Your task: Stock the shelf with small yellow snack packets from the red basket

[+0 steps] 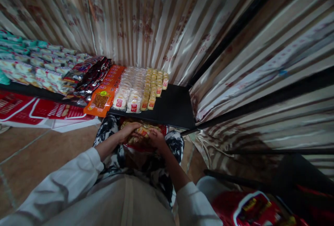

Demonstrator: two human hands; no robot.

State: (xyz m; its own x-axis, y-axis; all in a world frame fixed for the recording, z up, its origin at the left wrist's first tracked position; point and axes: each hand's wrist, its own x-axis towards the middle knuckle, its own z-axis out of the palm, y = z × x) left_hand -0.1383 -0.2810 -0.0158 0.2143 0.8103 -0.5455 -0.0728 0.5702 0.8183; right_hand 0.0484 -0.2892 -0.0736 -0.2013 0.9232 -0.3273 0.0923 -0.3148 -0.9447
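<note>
Both my hands are at lap height, in front of the black shelf [173, 104]. My left hand [129, 131] and right hand [156, 137] meet on a small yellow packet [142, 131], pinching it from either side; the exact set of the fingertips is too blurred to certify. The packet is directly above an open bag [132, 145] between my knees, in which more yellowish packets appear.

Handling assessment: in my judgement the wrapper calls for light pressure at the ends, since a hard squeeze could crush the contents or split a seal. Keeping the packet level, label upward, and the thumbs off the print would leave its face open to check. Working low over the bag is sound: a slip should fall there and not on the floor.

Labelling: the held packet shows a red patch. Red labels also mark the white packets [134, 97] and yellow rows [152, 92] on the shelf. The orange bag [105, 92] carries a yellow oval and a row of round emblems. Lettering is present on several items, but no brand or word is legible at this sharpness.
</note>
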